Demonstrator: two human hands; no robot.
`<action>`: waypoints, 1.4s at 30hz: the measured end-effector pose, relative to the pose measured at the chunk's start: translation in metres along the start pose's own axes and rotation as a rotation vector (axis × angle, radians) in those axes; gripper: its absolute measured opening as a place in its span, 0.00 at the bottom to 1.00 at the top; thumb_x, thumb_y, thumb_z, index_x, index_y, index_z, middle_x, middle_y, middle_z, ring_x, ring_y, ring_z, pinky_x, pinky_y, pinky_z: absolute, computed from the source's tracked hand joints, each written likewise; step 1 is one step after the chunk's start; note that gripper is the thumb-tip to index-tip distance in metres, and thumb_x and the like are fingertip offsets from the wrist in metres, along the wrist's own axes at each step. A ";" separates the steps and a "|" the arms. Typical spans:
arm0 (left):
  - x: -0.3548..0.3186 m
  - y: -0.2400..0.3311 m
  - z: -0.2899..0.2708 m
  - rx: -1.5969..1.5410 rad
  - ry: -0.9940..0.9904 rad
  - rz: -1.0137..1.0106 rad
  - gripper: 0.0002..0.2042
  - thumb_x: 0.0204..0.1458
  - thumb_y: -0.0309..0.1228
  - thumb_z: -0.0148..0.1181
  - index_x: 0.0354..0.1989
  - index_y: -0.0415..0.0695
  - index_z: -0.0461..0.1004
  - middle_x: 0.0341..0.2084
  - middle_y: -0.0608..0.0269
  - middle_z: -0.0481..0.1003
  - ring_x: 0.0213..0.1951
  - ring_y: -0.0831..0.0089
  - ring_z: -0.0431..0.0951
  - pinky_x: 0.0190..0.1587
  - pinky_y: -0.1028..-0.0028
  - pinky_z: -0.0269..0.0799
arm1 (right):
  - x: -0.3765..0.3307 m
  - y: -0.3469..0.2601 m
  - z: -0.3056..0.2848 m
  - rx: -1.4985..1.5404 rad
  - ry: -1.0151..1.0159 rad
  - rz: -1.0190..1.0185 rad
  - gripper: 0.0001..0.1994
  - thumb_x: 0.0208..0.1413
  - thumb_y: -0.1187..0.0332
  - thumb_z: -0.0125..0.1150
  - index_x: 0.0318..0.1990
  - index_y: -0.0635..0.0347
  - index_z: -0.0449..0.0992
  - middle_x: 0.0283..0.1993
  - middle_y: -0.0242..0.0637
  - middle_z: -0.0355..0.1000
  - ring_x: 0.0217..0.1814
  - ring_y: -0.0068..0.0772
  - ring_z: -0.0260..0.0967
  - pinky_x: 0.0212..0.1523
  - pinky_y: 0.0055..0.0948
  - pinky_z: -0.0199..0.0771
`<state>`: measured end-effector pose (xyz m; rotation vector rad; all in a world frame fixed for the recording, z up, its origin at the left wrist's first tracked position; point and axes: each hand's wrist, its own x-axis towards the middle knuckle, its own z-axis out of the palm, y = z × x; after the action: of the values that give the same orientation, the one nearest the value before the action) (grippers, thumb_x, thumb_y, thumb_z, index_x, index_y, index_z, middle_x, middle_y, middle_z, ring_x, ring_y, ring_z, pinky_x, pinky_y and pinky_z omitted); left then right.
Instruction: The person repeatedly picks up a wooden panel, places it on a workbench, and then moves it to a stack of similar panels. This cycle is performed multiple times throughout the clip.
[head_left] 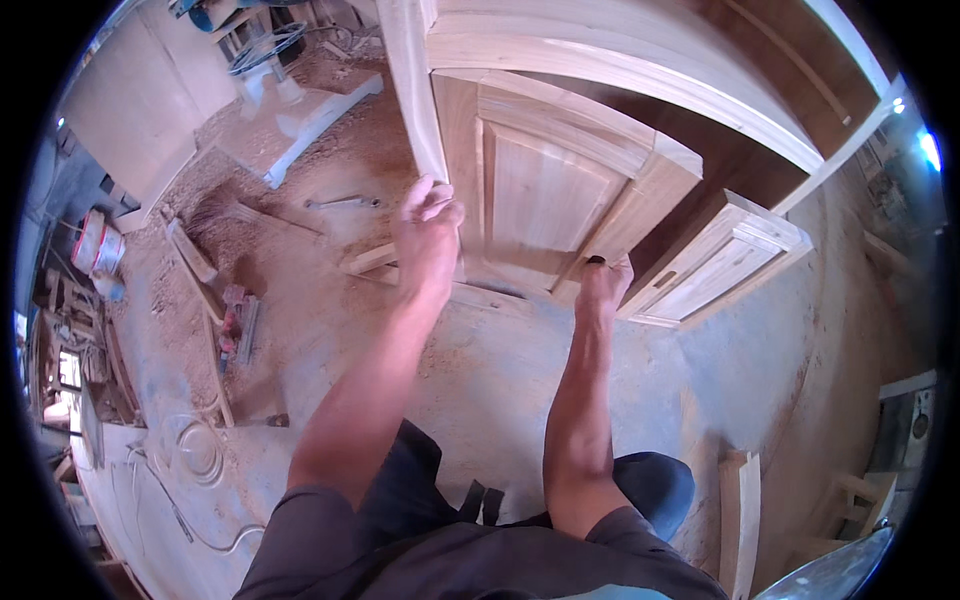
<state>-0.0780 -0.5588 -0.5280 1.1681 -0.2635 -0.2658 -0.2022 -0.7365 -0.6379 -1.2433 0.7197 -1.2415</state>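
I see both of my arms reaching up from the bottom of the frame toward a pale wooden cabinet door (545,195) that hangs open in the upper middle. My left hand (428,235) is curled around the door's left edge, fingers wrapped over it, right beside the upright frame post (412,85). My right hand (603,283) is closed on the door's lower right corner, with something small and dark at the fingertips that I cannot make out. A second open door (725,262) stands just to the right. Sawdust covers the floor (330,300), and a coiled hose (195,450) lies at lower left.
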 end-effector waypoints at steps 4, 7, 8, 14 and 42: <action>0.000 0.001 0.001 0.055 0.040 -0.068 0.21 0.51 0.15 0.56 0.55 0.30 0.67 0.35 0.69 0.70 0.38 0.82 0.69 0.45 0.81 0.66 | 0.021 0.007 -0.003 0.036 -0.057 0.099 0.18 0.48 0.87 0.47 0.44 0.64 0.79 0.39 0.30 0.76 0.39 0.21 0.69 0.39 0.21 0.68; 0.008 -0.010 -0.004 0.103 0.039 -0.096 0.27 0.53 0.17 0.58 0.63 0.28 0.61 0.42 0.61 0.74 0.45 0.75 0.73 0.52 0.75 0.68 | 0.036 0.010 -0.008 0.081 -0.103 0.128 0.19 0.48 0.87 0.47 0.44 0.64 0.80 0.40 0.31 0.78 0.39 0.21 0.71 0.41 0.22 0.71; 0.010 -0.013 -0.006 0.098 0.049 -0.102 0.27 0.51 0.17 0.59 0.62 0.28 0.62 0.45 0.58 0.74 0.48 0.73 0.74 0.53 0.75 0.68 | 0.037 0.010 -0.006 0.104 -0.097 0.133 0.19 0.48 0.88 0.47 0.43 0.64 0.80 0.39 0.31 0.78 0.39 0.21 0.72 0.40 0.22 0.71; 0.017 -0.029 -0.015 0.083 0.054 -0.082 0.25 0.50 0.19 0.60 0.59 0.28 0.66 0.45 0.57 0.75 0.48 0.73 0.74 0.53 0.76 0.68 | 0.048 0.012 -0.011 0.098 -0.214 0.171 0.20 0.43 0.89 0.46 0.41 0.66 0.79 0.35 0.29 0.76 0.34 0.21 0.70 0.33 0.25 0.71; 0.002 0.048 0.002 -0.129 0.200 0.318 0.23 0.60 0.23 0.56 0.63 0.31 0.62 0.49 0.57 0.75 0.49 0.73 0.75 0.58 0.73 0.67 | -0.064 -0.093 -0.015 -0.400 -0.289 -0.097 0.12 0.41 0.67 0.59 0.32 0.69 0.78 0.28 0.39 0.76 0.31 0.38 0.74 0.34 0.34 0.75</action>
<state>-0.0739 -0.5434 -0.4827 0.9997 -0.2475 0.1117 -0.2583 -0.6684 -0.5668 -1.7634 0.7202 -0.9913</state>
